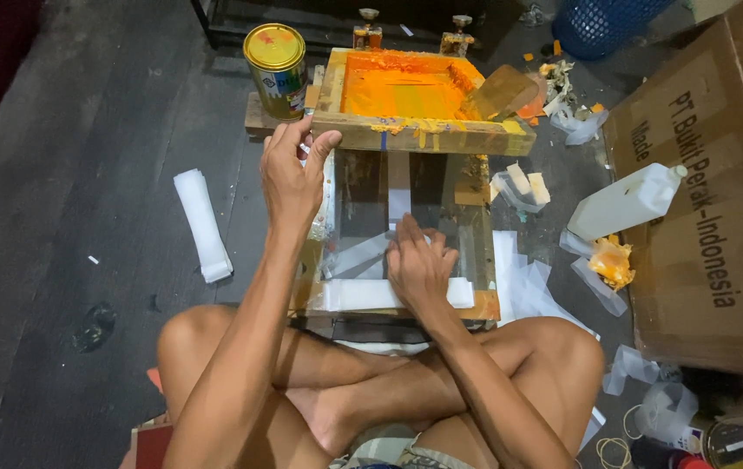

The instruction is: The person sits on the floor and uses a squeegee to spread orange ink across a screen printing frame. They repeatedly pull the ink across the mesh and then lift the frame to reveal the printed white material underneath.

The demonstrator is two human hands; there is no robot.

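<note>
The person sits cross-legged on the dark floor before a low printing stand. The wooden screen frame [415, 95], its mesh thick with orange ink, stands tilted up at the far end of the stand, its long near rail running left to right across the view. The left hand [292, 178] is raised to the left corner of that rail; fingers and thumb close on the corner in a narrow pinch, and the frame lies directly ahead of and above them.

The right hand [419, 265] lies flat, fingers spread and pressing down, on the glass bed [363, 208] beneath the lifted frame. Under and just beside its fingertips lie white plastic sheets [358, 295], whose long axis also runs left to right, parallel to the frame rail. This hand is the nearer to the sheets; the left is well apart from them.

A yellow-lidded tin [275, 69] stands just left of the frame corner, near the left hand. A white roll [203, 224] lies on the floor to the left, a white jug [627, 201] and a large cardboard box [710, 200] to the right.
</note>
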